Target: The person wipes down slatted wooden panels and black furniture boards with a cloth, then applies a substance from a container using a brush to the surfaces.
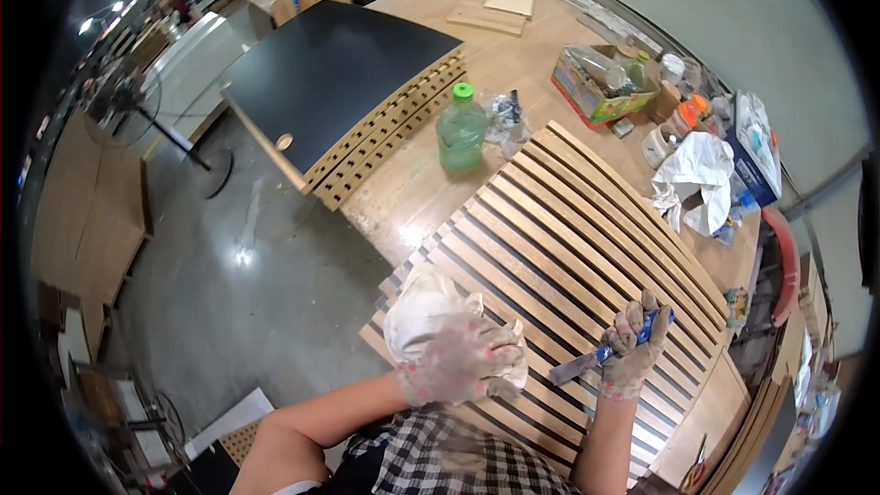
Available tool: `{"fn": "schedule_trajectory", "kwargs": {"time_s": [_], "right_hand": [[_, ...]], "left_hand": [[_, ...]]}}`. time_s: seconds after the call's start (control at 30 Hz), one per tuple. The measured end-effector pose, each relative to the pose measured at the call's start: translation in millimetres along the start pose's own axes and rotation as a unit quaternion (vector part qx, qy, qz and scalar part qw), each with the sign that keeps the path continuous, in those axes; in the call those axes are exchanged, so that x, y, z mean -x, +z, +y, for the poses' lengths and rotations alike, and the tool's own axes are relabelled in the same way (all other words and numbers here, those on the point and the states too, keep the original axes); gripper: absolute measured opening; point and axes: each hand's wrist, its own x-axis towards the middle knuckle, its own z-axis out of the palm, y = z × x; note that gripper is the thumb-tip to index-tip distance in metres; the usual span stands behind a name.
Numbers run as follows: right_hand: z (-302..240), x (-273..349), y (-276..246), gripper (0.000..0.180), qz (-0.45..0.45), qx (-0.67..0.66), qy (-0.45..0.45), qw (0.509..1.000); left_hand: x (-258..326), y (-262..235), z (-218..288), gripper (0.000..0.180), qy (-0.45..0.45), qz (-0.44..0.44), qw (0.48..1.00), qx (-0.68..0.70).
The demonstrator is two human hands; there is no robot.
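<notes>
A panel of light wooden slats (587, 247) with dark gaps between them lies across the workbench before me. My left hand (463, 356), in a stained work glove, is closed on a bunched white cloth (417, 307) against the panel's near left part. To the right, my gloved right hand (632, 344) is wrapped around the blue handle of a scraper (575, 368). Its flat metal blade points left, toward the cloth, over the slats. Part of the cloth is hidden under my left hand.
Beyond the panel stand a green-capped plastic bottle (461, 133) and a crumpled clear bag (507, 119). A box of bottles (600, 87), several jars and white plastic (701, 174) line the right. Black-topped boards (339, 64) sit far left. Scissors (697, 467) lie near right.
</notes>
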Motion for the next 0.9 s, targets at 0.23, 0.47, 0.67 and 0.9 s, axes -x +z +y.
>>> {"fn": "schedule_trajectory", "kwargs": {"time_s": [0.23, 0.47, 0.67, 0.9], "right_hand": [[1.5, -32.6, -43.1, 0.048, -0.121, -0.095, 0.059, 0.986], [-1.2, -26.5, -41.3, 0.047, -0.045, -0.03, 0.036, 0.998], [3.9, -22.3, -32.0, 0.046, -0.007, -0.021, 0.027, 0.999], [-3.7, -21.7, -30.3, 0.044, 0.024, -0.046, 0.043, 0.998]], "left_hand": [[-6.6, -21.9, -60.4, 0.03, 0.012, -0.14, 0.988, -0.072], [-34.3, -55.7, -105.7, 0.022, -0.226, 0.13, 0.951, 0.164], [-94.7, 30.1, -65.0, 0.043, 0.025, -0.109, 0.991, -0.077], [-44.3, -15.9, -179.3, 0.042, -0.303, 0.126, 0.939, 0.106]]}}
